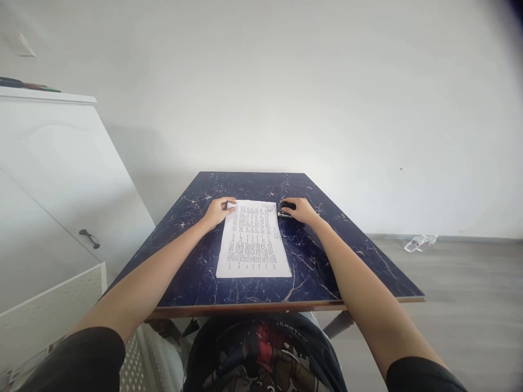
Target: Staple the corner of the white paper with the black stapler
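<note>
A printed sheet of paper (252, 239) lies on the dark blue marbled table, its text running sideways. At its far left corner is my left hand (216, 211), thumb and fingers closed on the edge. My right hand (301, 210) is wrapped round a black stapler (288, 206) with a silver base, just beside the sheet's far right corner. Whether the stapler's jaws touch the paper I cannot tell. Part of the stapler is hidden under my fingers.
The table (183, 288) has a brown front edge close to my body. To the left stand a white cabinet (53, 163) with a dark handle and a pale perforated box (137, 359). A clear plastic item (419, 243) lies on the floor by the wall at right.
</note>
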A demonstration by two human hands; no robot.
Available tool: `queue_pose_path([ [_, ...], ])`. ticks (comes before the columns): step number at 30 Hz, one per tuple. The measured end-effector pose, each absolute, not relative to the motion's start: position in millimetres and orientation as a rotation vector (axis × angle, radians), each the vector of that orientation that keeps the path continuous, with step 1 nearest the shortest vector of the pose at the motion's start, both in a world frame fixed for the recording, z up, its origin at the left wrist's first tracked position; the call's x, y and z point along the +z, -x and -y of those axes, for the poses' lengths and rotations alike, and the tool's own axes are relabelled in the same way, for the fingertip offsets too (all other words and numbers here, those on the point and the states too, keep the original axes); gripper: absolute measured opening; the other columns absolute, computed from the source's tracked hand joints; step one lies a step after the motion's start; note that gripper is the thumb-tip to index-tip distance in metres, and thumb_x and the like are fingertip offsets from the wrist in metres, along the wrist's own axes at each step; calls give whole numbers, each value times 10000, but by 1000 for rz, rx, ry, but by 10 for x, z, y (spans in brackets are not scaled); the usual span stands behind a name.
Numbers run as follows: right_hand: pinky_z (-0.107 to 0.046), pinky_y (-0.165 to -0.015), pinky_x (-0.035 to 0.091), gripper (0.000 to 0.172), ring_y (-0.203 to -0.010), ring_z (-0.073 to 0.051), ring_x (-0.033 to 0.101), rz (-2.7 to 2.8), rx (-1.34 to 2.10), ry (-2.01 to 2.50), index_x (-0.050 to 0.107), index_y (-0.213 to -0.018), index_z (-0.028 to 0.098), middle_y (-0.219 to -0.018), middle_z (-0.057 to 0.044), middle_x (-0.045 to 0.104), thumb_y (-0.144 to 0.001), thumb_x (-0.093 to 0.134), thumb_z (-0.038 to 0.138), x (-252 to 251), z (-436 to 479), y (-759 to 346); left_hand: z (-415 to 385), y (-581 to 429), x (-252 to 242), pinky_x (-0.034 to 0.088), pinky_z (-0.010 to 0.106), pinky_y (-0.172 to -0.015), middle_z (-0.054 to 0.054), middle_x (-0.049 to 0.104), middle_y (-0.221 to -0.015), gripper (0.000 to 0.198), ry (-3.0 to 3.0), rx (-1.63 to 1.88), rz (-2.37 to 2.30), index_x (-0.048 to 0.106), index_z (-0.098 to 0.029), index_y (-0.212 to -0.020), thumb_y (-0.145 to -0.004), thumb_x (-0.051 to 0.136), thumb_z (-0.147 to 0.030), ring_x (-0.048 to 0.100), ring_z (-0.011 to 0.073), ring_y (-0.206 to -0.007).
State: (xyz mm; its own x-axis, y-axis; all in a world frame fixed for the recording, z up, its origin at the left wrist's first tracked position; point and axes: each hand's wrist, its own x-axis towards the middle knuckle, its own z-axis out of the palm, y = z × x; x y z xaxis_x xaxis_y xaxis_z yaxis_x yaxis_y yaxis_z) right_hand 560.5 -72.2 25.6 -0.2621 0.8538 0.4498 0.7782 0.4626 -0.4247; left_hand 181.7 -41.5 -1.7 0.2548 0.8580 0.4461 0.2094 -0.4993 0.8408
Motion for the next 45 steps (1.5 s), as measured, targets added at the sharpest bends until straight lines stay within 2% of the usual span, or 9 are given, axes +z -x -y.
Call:
queue_pose_path([
  [13,-398,-1022,537,304,-1076,-268,735,2147,193,1234,780,-1182,238,-1141,-56,793,-902,712,334,301,786,-5515,404,-1860,-82,514,449,-1040,140,683,-1382,274,-1883,1157,-1000,770,-199,-977,-757,797,-360,705,308,-1167],
  [18,-388,-1025,531,320,-1105,-268,727,2156,211,1261,776,-1203,235,-1181,-63,784,-926,693,375,335,825,-5457,416,-1870,-68,516,456,-1034,148,685,-1377,291,-1838,1172,-994,770,-190,-968,-740,821,-363,705,315,-1165],
  [23,-393,-1038,530,359,-1152,-268,718,2107,265,1289,803,-1160,243,-1184,-49,787,-1003,556,450,306,794,-5439,416,-1872,-66,512,456,-1041,149,697,-1357,311,-1805,1192,-988,777,-185,-972,-730,835,-373,699,316,-1175],
  [33,-407,-1069,520,411,-1196,-279,702,2128,301,1275,804,-1188,261,-1231,-35,773,-999,522,492,293,783,-5427,415,-1897,-68,510,451,-1031,151,696,-1357,298,-1803,1195,-998,783,-184,-956,-719,833,-358,702,317,-1159],
  [45,-402,-1062,521,392,-1180,-275,708,2181,264,1318,801,-1202,262,-1233,-44,772,-1013,514,451,357,838,-5384,375,-1922,-96,495,475,-1054,154,699,-1349,304,-1789,1206,-989,786,-185,-945,-705,840,-364,694,324,-1170],
])
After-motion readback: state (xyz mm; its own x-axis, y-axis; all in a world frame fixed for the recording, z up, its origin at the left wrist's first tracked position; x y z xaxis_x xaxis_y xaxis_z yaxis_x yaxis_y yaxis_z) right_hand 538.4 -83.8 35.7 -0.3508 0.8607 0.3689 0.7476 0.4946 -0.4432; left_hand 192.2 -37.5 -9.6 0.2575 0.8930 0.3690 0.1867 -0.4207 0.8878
